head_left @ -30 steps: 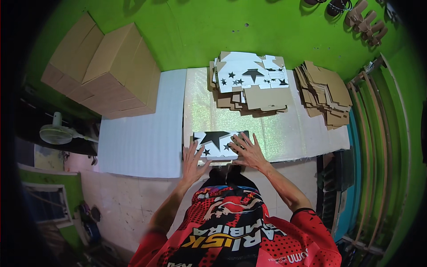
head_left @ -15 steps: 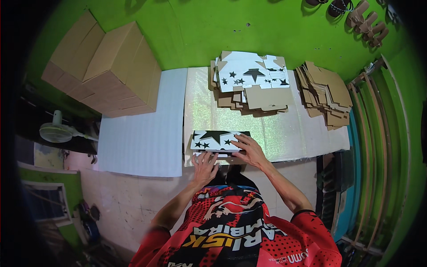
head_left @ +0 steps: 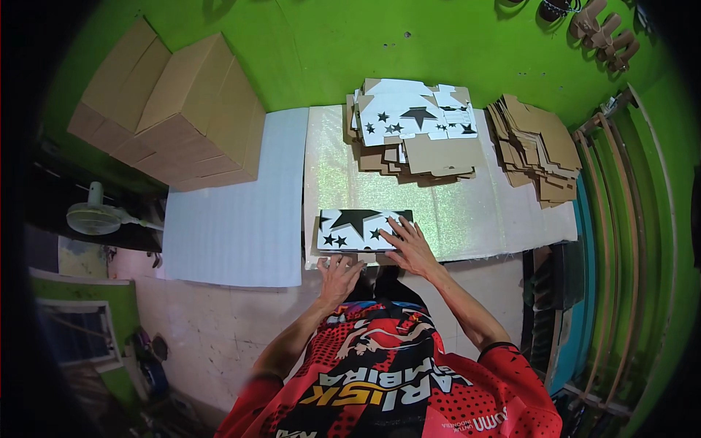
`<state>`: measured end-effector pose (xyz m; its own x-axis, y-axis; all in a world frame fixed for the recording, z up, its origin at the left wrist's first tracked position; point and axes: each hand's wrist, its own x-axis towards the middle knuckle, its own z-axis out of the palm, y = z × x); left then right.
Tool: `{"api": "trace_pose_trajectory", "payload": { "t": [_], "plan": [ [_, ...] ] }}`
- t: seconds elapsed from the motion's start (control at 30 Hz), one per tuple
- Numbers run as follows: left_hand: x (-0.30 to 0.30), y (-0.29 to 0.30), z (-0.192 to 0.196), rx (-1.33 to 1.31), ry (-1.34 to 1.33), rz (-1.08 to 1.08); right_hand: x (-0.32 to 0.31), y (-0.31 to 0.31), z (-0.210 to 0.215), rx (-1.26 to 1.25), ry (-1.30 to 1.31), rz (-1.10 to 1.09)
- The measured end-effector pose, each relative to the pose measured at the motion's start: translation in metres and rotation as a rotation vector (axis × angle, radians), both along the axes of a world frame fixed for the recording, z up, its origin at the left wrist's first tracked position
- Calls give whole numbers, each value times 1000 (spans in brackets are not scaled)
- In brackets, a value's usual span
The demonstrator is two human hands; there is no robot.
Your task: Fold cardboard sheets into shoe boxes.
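Your star-printed carton lies on the glittery mat, long axis running left to right, nearer you than the stack of flat cartons. Your right hand presses its right end with fingers spread; your left hand, fingers loosely spread, touches its near edge.

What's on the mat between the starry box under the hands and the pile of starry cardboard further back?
Nothing: in the head view, only bare glittery mat lies between the box and the pile.

matt printed cardboard, white with black stars, for the flat box; glittery, perhaps plastic sheet beneath; plain brown corrugated cardboard in the stack.
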<state>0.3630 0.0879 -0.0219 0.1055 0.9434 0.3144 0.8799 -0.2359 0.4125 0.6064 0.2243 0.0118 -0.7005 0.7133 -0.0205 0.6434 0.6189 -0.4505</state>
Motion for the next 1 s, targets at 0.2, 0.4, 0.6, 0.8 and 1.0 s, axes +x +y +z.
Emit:
{"api": "trace_pose_trajectory", "payload": {
  "t": [0.2, 0.4, 0.6, 0.8, 1.0],
  "plan": [
    [-7, -3, 1, -35, -16, -27, 1, -4, -10, -15, -19, -3],
    [-42, 13, 21, -154, 47, 56, 3, -11, 2, 115, -59, -37],
    [-73, 35, 2, -199, -198, -47, 2, -9, -18, 174, -22, -47],
    [-73, 74, 47, -110, -223, 5, 4, 12, 21, -24, 101, -171],
    [-66, 99, 45, 12, -194, -77, -35, 12, 25, 151, 132, -212]
  ]
}}
